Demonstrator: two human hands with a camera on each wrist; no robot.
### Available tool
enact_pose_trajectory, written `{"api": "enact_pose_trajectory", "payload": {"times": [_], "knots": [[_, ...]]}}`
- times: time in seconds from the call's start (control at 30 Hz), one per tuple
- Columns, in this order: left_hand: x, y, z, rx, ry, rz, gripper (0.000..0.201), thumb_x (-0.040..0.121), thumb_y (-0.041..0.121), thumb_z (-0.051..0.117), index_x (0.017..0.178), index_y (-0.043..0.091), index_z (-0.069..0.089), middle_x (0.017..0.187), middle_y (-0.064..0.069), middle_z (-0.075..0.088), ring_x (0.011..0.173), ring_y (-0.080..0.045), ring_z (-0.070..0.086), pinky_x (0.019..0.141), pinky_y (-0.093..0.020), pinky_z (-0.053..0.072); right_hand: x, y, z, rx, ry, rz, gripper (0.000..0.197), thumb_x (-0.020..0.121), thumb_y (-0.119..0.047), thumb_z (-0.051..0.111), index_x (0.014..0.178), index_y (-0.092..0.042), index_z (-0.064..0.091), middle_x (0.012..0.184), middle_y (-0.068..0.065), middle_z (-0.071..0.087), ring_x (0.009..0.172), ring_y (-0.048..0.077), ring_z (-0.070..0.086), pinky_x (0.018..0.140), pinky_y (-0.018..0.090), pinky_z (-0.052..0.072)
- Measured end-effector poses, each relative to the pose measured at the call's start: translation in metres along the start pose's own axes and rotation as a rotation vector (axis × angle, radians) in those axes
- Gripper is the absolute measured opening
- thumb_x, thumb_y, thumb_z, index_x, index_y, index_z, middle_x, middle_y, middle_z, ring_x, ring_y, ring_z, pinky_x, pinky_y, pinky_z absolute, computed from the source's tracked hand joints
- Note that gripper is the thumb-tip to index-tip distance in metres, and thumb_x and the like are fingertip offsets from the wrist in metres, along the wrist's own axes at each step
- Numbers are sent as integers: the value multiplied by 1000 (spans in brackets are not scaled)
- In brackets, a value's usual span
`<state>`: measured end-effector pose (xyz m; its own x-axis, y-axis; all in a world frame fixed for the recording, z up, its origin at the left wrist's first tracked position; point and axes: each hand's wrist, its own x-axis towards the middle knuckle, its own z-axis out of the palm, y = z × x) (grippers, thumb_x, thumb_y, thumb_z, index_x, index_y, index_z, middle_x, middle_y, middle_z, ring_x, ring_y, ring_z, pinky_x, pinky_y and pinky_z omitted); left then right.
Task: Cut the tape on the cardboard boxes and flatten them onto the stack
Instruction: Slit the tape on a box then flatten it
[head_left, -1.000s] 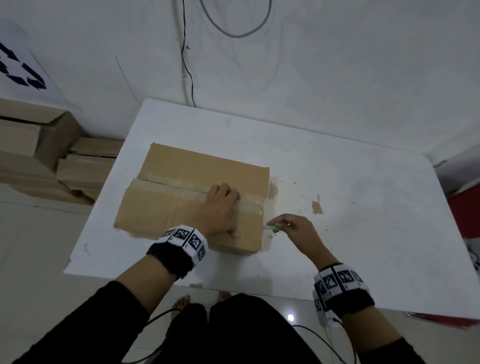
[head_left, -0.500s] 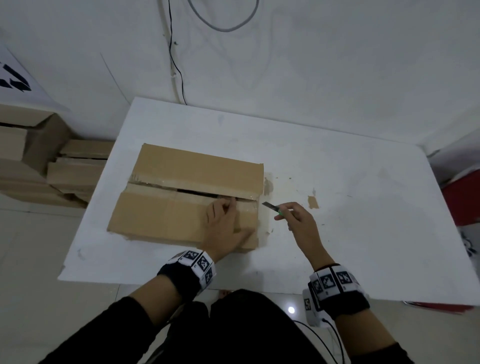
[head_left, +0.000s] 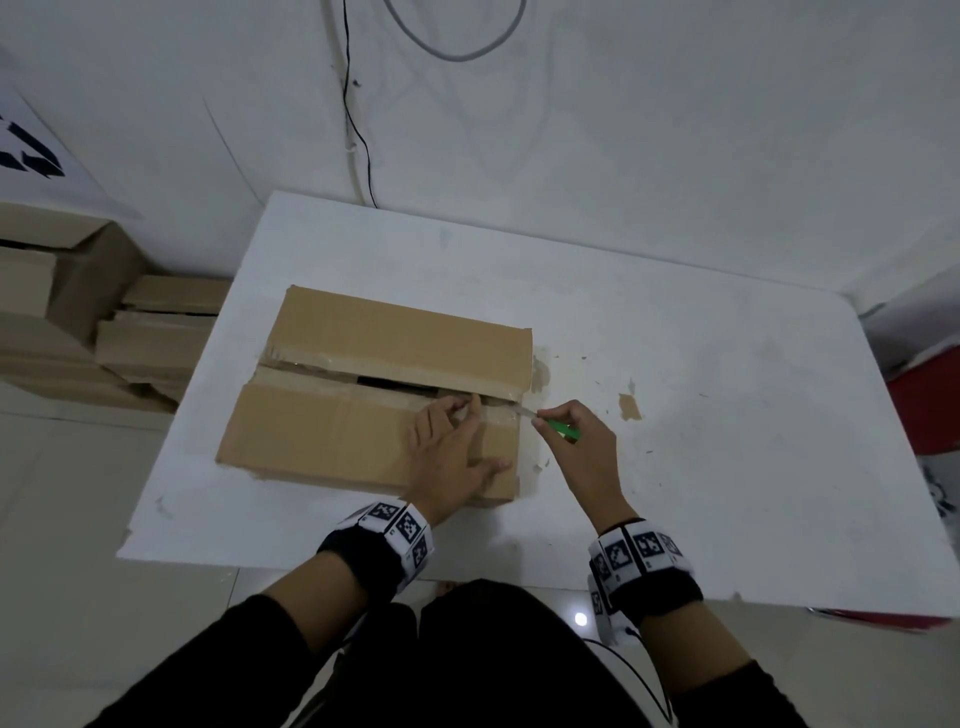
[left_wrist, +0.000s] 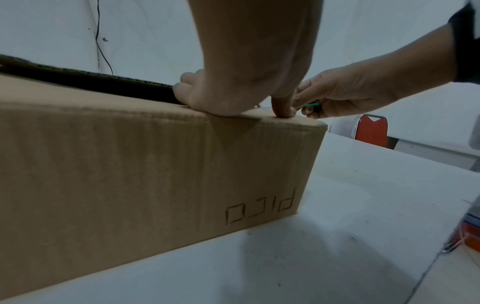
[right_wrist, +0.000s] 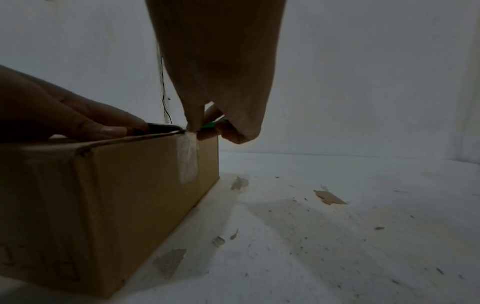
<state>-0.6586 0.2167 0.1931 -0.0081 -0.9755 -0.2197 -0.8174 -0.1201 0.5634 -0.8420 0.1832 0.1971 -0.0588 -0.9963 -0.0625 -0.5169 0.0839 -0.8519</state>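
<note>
A brown cardboard box (head_left: 384, 332) lies on the white table (head_left: 727, 415), its top seam split into a dark gap along the middle. My left hand (head_left: 447, 452) presses flat on the near flap at the box's right end, fingertips at the seam. My right hand (head_left: 582, 447) grips a green cutter (head_left: 563, 429), whose blade tip touches the clear tape (head_left: 498, 415) at the seam's right end. In the right wrist view the cutter (right_wrist: 213, 124) meets the top corner where the tape (right_wrist: 188, 160) runs down the box's end wall. The left wrist view shows the thumb (left_wrist: 283, 111) pressing on the box (left_wrist: 130, 164).
Flattened cardboard (head_left: 156, 343) is stacked on the floor left of the table, beside a bigger box (head_left: 52, 270). A torn cardboard scrap (head_left: 629, 407) and small debris lie right of the box. A red object (head_left: 924, 405) stands past the table's right edge. The wall is close behind.
The seam has opened into a dark gap. My left hand slid back onto the near flap. My right hand lifted the cutter from the box's end wall to the seam's right end.
</note>
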Motion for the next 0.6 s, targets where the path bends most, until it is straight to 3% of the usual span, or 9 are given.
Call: {"api": "enact_pose_trajectory", "payload": {"times": [0.13,0.3,0.47,0.53,0.6], "knots": [[0,-2,2,14,-3,0,89,81,67,56,152,31,16,146,-6,19,134,-23,11,108,-34,10,-3,2,3,-15,27,-22,12,90,-22,70,83,-16,64,89,-14,70,89,-2,63,72,25,50],[1,-2,1,23,-16,-4,91,81,67,56,153,32,12,146,-7,19,134,-23,12,109,-37,13,8,-3,12,8,42,-49,13,90,-25,70,84,-16,63,88,-11,70,88,-2,62,67,18,45],[1,-1,-1,-25,16,28,106,76,66,62,149,43,-12,135,-7,25,120,-23,23,98,-38,17,30,4,19,94,175,-28,9,93,-16,66,89,-9,63,85,-6,65,75,-1,56,66,12,43],[1,0,0,-26,11,31,103,77,65,62,151,38,-5,137,-7,24,123,-23,21,99,-37,16,46,12,15,102,224,59,10,93,-15,66,95,-5,64,90,-2,64,83,5,57,72,11,44],[2,0,1,-28,40,18,103,74,68,62,152,28,8,142,-8,22,131,-26,18,107,-38,16,59,29,12,52,225,219,16,94,-15,64,104,-3,63,97,2,61,89,14,55,73,19,42]]}}
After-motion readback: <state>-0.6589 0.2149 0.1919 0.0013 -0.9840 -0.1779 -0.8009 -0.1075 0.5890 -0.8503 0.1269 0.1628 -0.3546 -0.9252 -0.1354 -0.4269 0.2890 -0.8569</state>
